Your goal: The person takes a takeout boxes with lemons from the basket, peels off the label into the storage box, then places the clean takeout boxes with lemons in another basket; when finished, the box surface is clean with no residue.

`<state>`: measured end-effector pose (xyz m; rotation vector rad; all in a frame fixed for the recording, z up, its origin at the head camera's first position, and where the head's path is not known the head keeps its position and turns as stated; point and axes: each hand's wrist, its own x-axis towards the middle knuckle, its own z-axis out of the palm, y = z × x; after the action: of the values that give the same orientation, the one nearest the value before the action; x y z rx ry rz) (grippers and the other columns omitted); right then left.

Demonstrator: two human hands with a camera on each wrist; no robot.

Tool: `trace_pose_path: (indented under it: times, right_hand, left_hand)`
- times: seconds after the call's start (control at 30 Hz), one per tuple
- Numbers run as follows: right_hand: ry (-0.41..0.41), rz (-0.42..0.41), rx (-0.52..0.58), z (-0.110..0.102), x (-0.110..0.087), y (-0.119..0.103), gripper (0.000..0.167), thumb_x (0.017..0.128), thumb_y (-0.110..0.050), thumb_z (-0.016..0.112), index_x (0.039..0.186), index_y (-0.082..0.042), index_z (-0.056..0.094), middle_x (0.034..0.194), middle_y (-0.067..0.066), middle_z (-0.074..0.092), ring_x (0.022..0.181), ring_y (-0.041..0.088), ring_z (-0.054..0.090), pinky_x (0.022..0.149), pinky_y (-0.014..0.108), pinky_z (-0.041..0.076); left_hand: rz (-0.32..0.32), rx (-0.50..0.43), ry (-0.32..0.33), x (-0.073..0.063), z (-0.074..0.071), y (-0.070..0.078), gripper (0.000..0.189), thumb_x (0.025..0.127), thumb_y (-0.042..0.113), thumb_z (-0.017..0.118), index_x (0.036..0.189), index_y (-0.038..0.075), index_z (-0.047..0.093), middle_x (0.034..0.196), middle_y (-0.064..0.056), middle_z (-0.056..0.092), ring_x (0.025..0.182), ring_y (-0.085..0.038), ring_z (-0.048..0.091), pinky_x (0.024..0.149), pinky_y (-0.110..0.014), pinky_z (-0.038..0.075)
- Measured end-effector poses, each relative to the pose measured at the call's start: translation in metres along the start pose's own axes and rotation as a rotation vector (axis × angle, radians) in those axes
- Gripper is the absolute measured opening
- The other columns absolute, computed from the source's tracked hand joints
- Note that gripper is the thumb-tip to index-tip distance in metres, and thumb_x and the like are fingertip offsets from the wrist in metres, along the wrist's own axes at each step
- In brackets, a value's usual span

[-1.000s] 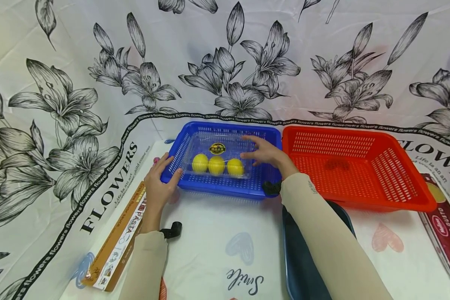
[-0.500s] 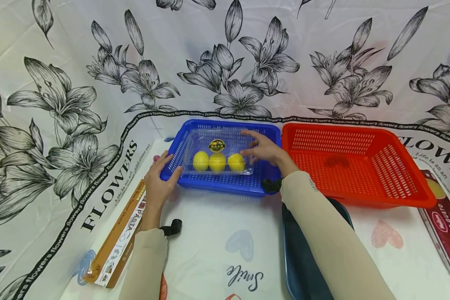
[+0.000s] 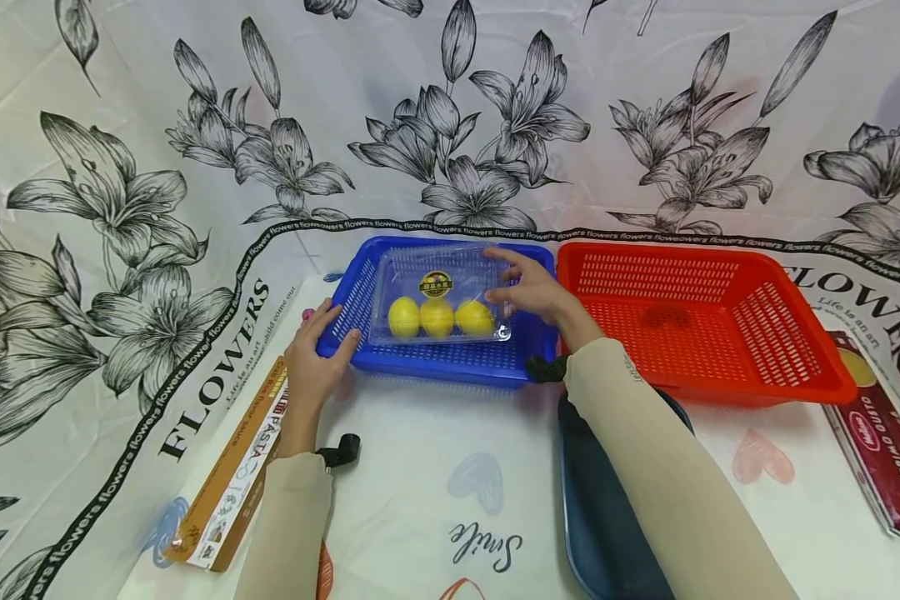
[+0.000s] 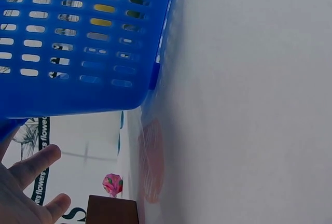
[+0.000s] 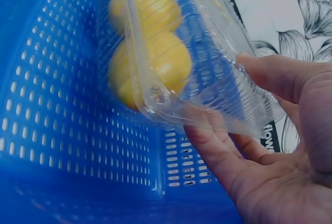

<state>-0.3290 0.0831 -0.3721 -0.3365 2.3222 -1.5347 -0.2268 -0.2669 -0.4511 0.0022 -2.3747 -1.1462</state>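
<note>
clear box (image 3: 450, 290), yellow fruits (image 3: 437, 318) inside, in blue basket (image 3: 435, 362)

- My head feed comes through bright and evenly lit, with the curtain (image 3: 390, 75) crisp.
- The black band (image 3: 450, 228) bends across it; I can't tell how much is lens distortion.
- On my left wrist feed the table (image 4: 249, 99) looks dim and greyish, softly shadowed beside the blue basket (image 4: 78, 95).
- My right wrist feed is hazy: glare streaks the clear box (image 5: 212, 81), a highlight whitens one yellow fruit (image 5: 161, 67), and the basket blurs at lower left.
</note>
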Motion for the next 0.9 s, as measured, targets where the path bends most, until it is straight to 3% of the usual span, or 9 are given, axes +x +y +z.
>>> trace_pose_path:
  times: [0.27,0.5,0.7,0.9]
  right_hand:
    - [0.042,-0.023,-0.009,-0.007,-0.012,-0.004,0.077,0.092,-0.009,0.074,0.157,-0.034,0.039,0.149,0.021,0.044,0.122,0.033,0.055,0.076,0.034,0.06]
    - [0.051,-0.08,0.023,-0.01,-0.025,-0.008,0.077,0.092,-0.01,0.073,0.157,-0.034,0.039,0.146,0.019,0.045,0.128,0.032,0.048,0.077,0.035,0.059]
    - [0.09,-0.08,0.03,-0.015,-0.04,-0.017,0.079,0.091,-0.006,0.074,0.156,-0.034,0.04,0.145,0.018,0.047,0.131,0.033,0.047,0.079,0.036,0.061]
    - [0.124,-0.079,0.08,-0.021,-0.061,-0.024,0.08,0.09,-0.001,0.073,0.156,-0.034,0.04,0.139,0.018,0.047,0.114,0.032,0.055,0.078,0.039,0.064]
  left_hand:
    - [0.007,0.003,0.002,0.002,0.001,0.002,0.055,0.09,0.038,0.073,0.14,0.015,0.063,0.157,-0.001,0.051,0.15,-0.031,0.041,0.124,-0.056,0.03]
    - [-0.009,0.03,0.005,0.001,0.0,0.003,0.055,0.09,0.04,0.073,0.139,0.017,0.064,0.157,0.002,0.05,0.15,-0.029,0.041,0.124,-0.055,0.029]
    - [-0.02,0.035,-0.005,0.001,0.0,0.002,0.056,0.091,0.042,0.071,0.141,0.018,0.062,0.158,0.002,0.048,0.151,-0.029,0.039,0.125,-0.056,0.028]
    - [-0.035,0.034,-0.017,0.002,0.001,0.002,0.057,0.093,0.044,0.069,0.143,0.019,0.06,0.16,0.002,0.046,0.152,-0.027,0.037,0.126,-0.055,0.026]
